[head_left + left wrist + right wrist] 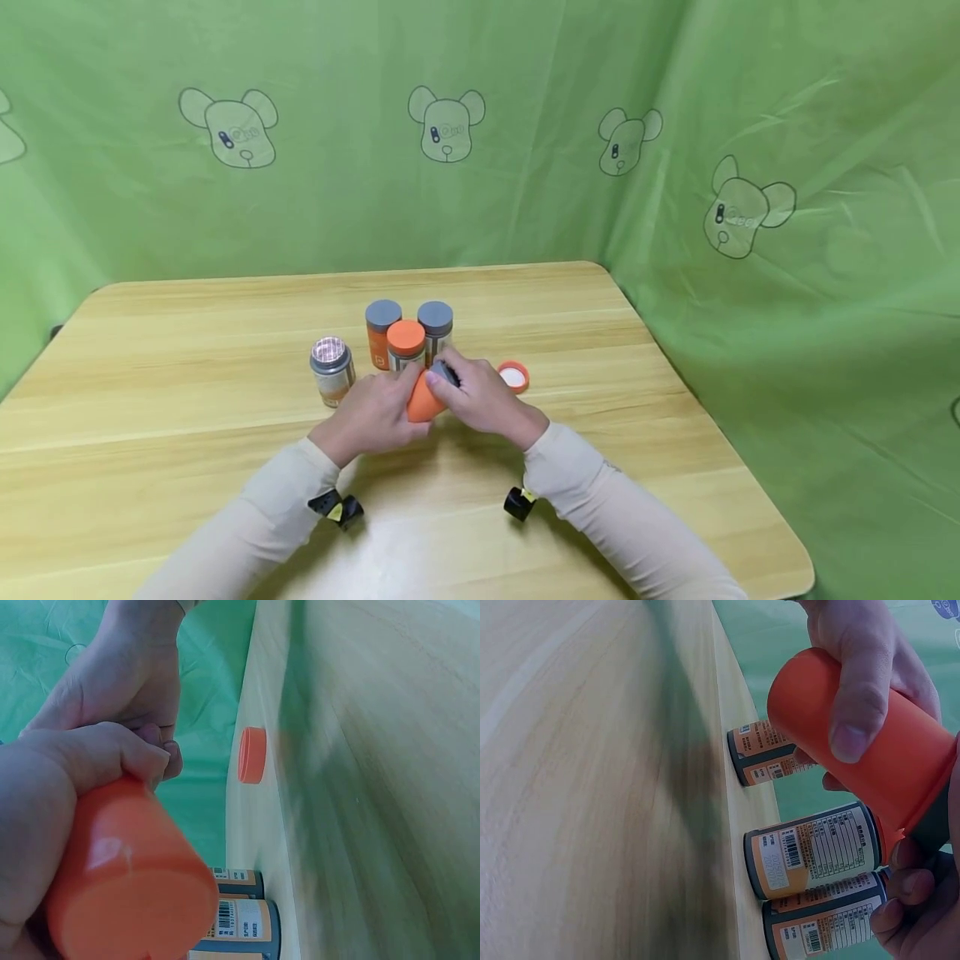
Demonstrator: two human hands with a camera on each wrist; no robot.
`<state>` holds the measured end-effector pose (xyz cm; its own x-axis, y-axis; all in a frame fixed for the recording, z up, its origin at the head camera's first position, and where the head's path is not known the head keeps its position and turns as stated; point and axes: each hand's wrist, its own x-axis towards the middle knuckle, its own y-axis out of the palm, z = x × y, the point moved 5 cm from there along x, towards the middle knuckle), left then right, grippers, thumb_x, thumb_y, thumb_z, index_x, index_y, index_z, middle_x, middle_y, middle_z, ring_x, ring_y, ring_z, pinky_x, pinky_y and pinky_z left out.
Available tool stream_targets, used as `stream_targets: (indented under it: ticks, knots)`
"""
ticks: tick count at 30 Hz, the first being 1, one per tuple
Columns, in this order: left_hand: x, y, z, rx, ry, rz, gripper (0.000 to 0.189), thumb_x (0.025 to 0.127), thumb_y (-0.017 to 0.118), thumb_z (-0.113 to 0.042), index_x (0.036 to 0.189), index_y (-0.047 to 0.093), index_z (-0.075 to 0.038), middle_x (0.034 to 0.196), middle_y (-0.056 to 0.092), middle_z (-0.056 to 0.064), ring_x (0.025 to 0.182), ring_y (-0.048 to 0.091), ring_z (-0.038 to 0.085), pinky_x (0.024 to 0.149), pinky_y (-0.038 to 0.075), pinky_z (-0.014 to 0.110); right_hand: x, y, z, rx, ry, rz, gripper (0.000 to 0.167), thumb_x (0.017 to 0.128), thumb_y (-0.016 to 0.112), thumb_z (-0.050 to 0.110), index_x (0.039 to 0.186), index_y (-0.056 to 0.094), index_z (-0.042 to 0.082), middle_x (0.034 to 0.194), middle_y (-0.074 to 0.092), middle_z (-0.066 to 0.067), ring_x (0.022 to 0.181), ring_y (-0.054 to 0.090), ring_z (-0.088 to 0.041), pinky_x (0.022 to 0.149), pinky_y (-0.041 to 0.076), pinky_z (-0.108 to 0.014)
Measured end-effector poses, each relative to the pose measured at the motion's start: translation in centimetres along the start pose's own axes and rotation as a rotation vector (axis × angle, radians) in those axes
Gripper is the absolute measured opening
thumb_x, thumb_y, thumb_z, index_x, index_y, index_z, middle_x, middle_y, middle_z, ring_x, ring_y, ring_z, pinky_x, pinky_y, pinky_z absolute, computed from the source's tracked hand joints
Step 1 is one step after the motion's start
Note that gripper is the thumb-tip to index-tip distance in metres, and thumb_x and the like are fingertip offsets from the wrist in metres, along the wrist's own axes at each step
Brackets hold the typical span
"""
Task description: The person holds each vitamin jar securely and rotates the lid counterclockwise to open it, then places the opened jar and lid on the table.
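Green cloth hangs around your wood table. Your left hand is wrapped round the orange jar, tipped above the table, and your right hand grips its grey lid. The jar looks smooth, stiff and light, so it may slip: hold it round the middle and pinch the lid by its edge. Just past your hands stand 3 closed jars. 1 jar with a shiny top stands left; an orange lid lies right.
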<state>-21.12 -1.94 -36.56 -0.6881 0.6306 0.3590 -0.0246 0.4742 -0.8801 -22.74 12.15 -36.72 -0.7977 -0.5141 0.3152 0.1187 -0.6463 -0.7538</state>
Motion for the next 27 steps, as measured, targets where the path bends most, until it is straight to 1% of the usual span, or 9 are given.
stream_targets:
  ticks: [4,8,11,13,16,19,22,27]
  knots:
    - [0.1,-0.04,-0.03,-0.015,0.014,0.004,0.058,0.074,0.075,-0.03,0.117,0.05,-0.001,0.077,0.056,0.001,0.06,0.053,0.014,0.055,0.047,0.03,-0.09,-0.14,-0.1,0.003,-0.008,-0.005,0.024,0.1,0.047,0.029,0.111,0.054,0.01,0.077,0.057,-0.001,0.065,0.053,-0.013,0.055,0.044,-0.027]
    - [0.02,0.26,0.16,-0.169,-0.001,0.044,0.057,0.076,0.074,-0.028,0.121,0.048,-0.004,0.081,0.059,-0.001,0.064,0.055,0.011,0.059,0.048,0.028,-0.14,-0.35,0.2,-0.008,-0.081,0.007,0.028,0.098,0.048,0.031,0.112,0.056,0.009,0.082,0.058,-0.001,0.068,0.053,-0.013,0.057,0.045,-0.027]
    - [-0.03,0.4,0.19,-0.253,-0.003,0.054,0.057,0.076,0.073,-0.027,0.123,0.048,-0.005,0.081,0.059,-0.003,0.065,0.055,0.009,0.058,0.048,0.026,-0.18,-0.59,0.53,-0.019,-0.145,0.024,0.028,0.097,0.05,0.031,0.113,0.055,0.009,0.084,0.056,0.0,0.07,0.052,-0.013,0.058,0.045,-0.028]
    - [-0.06,0.32,0.1,-0.24,0.006,0.039,0.058,0.075,0.073,-0.028,0.122,0.048,-0.003,0.079,0.058,-0.002,0.063,0.055,0.009,0.056,0.048,0.025,-0.18,-0.67,0.6,-0.013,-0.163,0.037,0.027,0.097,0.05,0.03,0.113,0.054,0.009,0.085,0.055,0.0,0.071,0.052,-0.013,0.059,0.045,-0.028]
    - [-0.06,0.2,0.1,-0.208,-0.004,0.024,0.056,0.074,0.073,-0.029,0.119,0.05,-0.004,0.078,0.057,-0.003,0.062,0.054,0.009,0.054,0.047,0.025,-0.15,-0.69,0.59,0.007,-0.157,0.053,0.025,0.098,0.051,0.029,0.114,0.052,0.011,0.086,0.055,0.001,0.073,0.052,-0.013,0.06,0.045,-0.028]
    - [-0.03,0.08,0.13,-0.182,-0.027,0.021,0.054,0.073,0.074,-0.029,0.116,0.051,-0.005,0.078,0.057,-0.003,0.062,0.054,0.009,0.055,0.047,0.025,-0.19,-0.67,0.44,0.028,-0.133,0.059,0.025,0.098,0.053,0.029,0.116,0.052,0.012,0.088,0.056,0.001,0.074,0.053,-0.012,0.061,0.046,-0.028]
    - [0.0,-0.06,0.19,-0.152,-0.055,0.015,0.057,0.072,0.076,-0.03,0.118,0.052,-0.005,0.078,0.058,-0.003,0.061,0.054,0.009,0.055,0.047,0.026,-0.26,-0.7,0.29,0.051,-0.102,0.061,0.027,0.097,0.055,0.028,0.119,0.051,0.013,0.091,0.058,0.0,0.078,0.055,-0.013,0.064,0.048,-0.029]
    - [-0.03,-0.18,0.34,-0.134,-0.098,0.009,0.063,0.071,0.079,-0.032,0.121,0.052,-0.005,0.075,0.057,-0.003,0.059,0.053,0.01,0.053,0.046,0.026,-0.36,-0.73,0.16,0.085,-0.051,0.082,0.031,0.098,0.055,0.029,0.124,0.05,0.013,0.1,0.059,-0.001,0.085,0.058,-0.014,0.07,0.05,-0.031]
